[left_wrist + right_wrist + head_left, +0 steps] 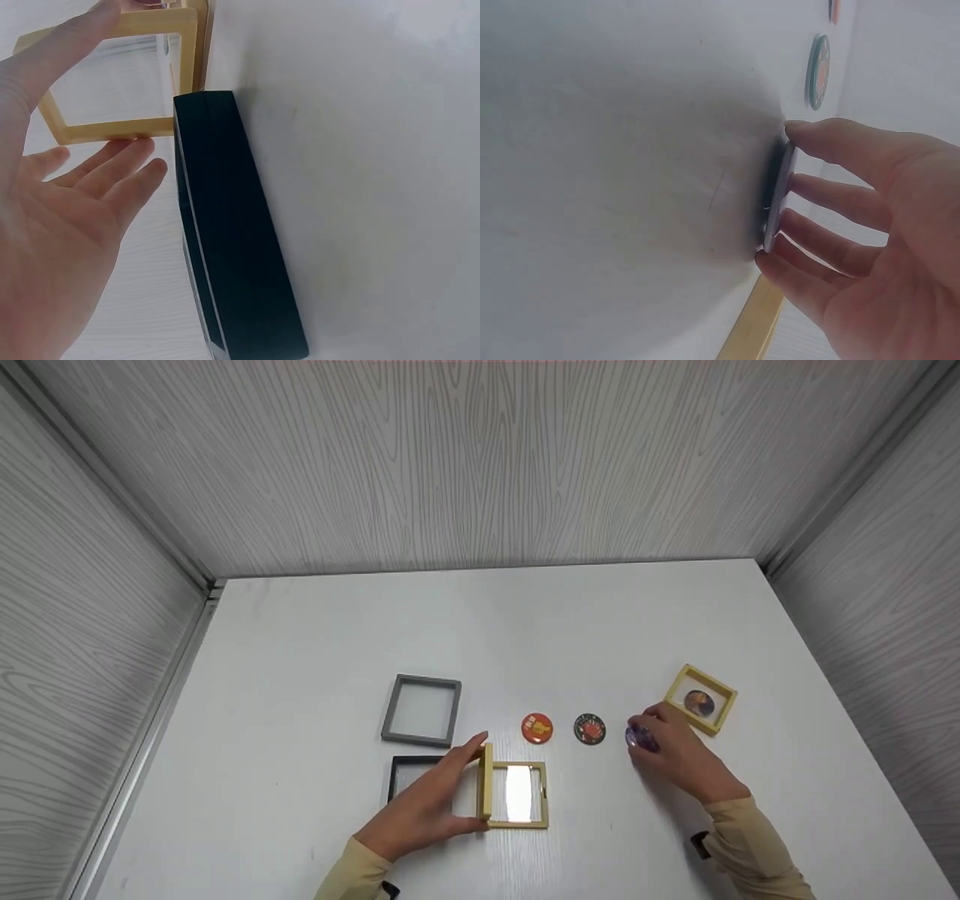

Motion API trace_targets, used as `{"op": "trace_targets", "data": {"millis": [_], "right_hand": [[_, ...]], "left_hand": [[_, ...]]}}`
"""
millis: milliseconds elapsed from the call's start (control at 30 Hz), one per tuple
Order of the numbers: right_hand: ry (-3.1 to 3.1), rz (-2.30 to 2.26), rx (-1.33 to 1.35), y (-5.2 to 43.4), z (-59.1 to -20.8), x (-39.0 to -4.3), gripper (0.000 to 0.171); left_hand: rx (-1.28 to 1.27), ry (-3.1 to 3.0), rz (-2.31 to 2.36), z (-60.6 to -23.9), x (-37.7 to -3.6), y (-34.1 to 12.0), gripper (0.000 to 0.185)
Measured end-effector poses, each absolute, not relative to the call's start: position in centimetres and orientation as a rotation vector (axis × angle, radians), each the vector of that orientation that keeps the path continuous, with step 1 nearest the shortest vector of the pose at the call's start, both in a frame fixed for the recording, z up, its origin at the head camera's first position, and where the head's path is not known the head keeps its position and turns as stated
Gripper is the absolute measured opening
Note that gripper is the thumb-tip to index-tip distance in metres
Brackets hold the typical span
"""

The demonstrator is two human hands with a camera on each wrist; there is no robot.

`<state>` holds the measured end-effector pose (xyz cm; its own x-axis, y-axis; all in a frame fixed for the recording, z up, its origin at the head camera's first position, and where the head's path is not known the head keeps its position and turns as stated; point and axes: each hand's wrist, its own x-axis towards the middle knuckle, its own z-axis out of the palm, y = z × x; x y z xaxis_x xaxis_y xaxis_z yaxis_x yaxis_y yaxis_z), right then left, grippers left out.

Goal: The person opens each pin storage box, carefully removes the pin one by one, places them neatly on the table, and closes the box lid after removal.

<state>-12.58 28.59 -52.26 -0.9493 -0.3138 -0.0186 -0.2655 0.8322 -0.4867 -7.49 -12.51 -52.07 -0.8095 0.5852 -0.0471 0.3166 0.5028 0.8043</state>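
the held frame (514, 793) is yellow, the held badge (642, 739) purple.

The square yellow frame (487, 784) has see-through windows and is open like a book, one half flat on the tabletop (300, 697), the other standing up in the left fingers (124, 166), while the right fingers (847, 201) pinch the round purple badge (642, 738) by its edge.

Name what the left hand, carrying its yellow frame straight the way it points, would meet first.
Likely the orange badge, beyond the held yellow frame; how high the left hand sits is unclear.
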Motion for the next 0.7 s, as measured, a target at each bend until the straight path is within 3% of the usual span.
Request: {"op": "trace_targets", "data": {"millis": [267, 533, 700], "right_hand": [[2.901, -0.779, -0.410, 27.9, -51.1, -12.2, 0.042], [2.863, -0.951, -0.419, 23.6, -48.8, -11.7, 0.016], [2.781, -1.083, -0.468, 19.5, -48.4, -11.0, 0.014]], "left_hand": [[0.717, 2.437, 1.233, -52.3, -7.4, -12.3, 0.107], [0.721, 2.471, 1.206, -52.5, -7.2, -11.8, 0.099], [0.764, 2.498, 1.186, -52.6, -7.2, -11.5, 0.097]]}}
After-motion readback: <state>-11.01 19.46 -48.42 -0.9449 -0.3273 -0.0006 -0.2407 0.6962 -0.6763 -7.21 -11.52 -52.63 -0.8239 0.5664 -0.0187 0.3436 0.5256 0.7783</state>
